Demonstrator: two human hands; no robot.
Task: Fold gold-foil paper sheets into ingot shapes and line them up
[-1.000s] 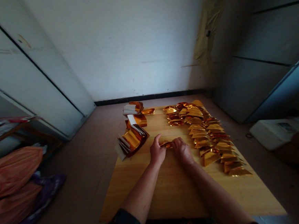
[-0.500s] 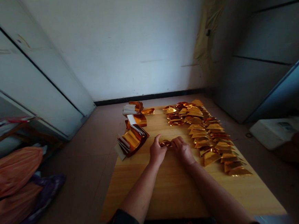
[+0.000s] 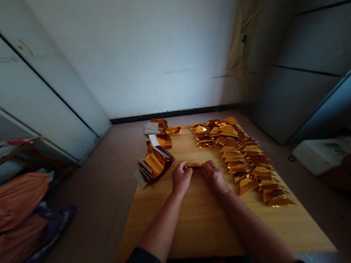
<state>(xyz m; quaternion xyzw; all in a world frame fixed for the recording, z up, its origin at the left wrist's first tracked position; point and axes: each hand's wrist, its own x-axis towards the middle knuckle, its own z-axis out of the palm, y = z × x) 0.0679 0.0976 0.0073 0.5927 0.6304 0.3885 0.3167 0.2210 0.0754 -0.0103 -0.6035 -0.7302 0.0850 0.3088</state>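
Between my hands, just above the wooden table, is a piece of folded gold foil paper. My left hand pinches its left end, thumb against fingers. At the other end, my right hand is closed on the same piece, its fingertips bent over the edge. To the left lie curled stacks of gold foil sheets with pale backs showing. On the right, several folded gold foil pieces overlap in long rows.
A further bundle of gold foil sheets sits at the table's far left corner. Beyond the table stands a white wall. Orange cloth is piled at left, and a white box rests on the floor at right.
My left hand has shifted slightly left, and its raised thumb has come down onto the foil. The foil piece now looks longer and flatter between my hands. My right hand has barely moved.
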